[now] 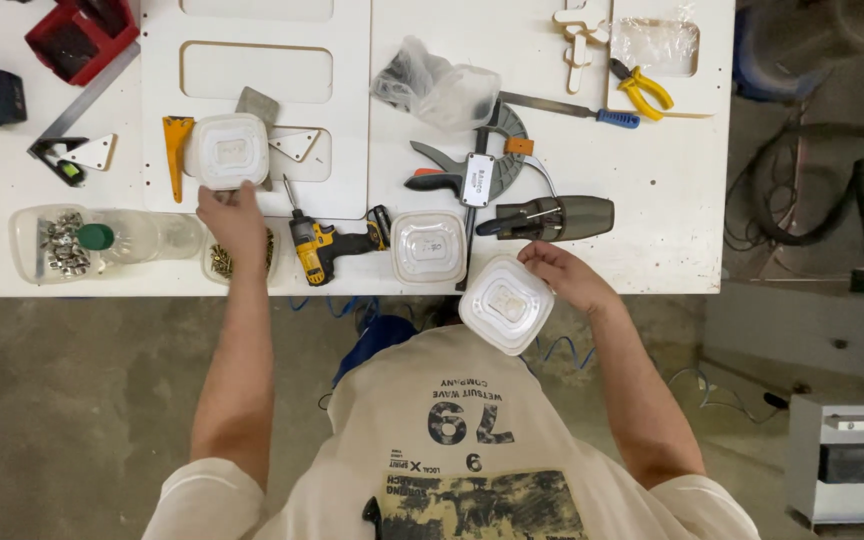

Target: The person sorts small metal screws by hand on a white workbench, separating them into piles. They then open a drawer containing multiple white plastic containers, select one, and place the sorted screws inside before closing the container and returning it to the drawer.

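My left hand (235, 218) reaches onto the white workbench (652, 230) and grips the near edge of a clear square plastic container (226, 150) with a lid. Under my left wrist sits an open tub of brass screws (220, 262). My right hand (564, 274) holds another clear lidded container (505, 304) just off the bench's front edge, above my chest. A third clear container (429, 245) rests on the bench between my hands, beside a yellow cordless drill (322, 245).
A tub of silver fittings (62, 245) and a green-capped bottle (137, 236) lie at the left. Bar clamps (482, 175), a dark caulking-type tool (562, 217), a crumpled plastic bag (437, 88), yellow pliers (642, 88), a blue-handled tool (577, 112) and a red bin (82, 35) lie further back.
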